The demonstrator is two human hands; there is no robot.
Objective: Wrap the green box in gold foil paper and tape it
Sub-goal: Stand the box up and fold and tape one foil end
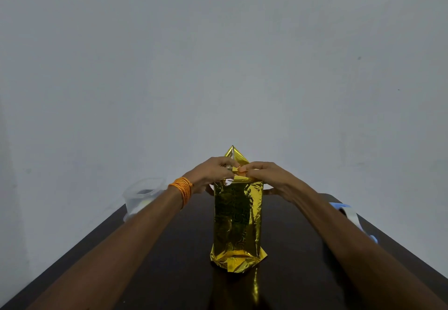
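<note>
The box (238, 215) stands upright on the dark table (174, 256), fully covered in gold foil paper, so no green shows. Its bottom end is folded under, with foil flaps splayed on the table. At the top, a pointed foil flap (233, 152) sticks up behind my fingers. My left hand (210, 173) and my right hand (269, 176) meet on the box's top end, fingers curled and pinching the folded foil edges there. Orange thread is wound round my left wrist.
A clear plastic bag (140, 197) lies at the table's left edge. A roll of tape with a blue holder (349, 212) sits at the right edge, partly hidden by my right forearm. A plain grey wall stands behind the table.
</note>
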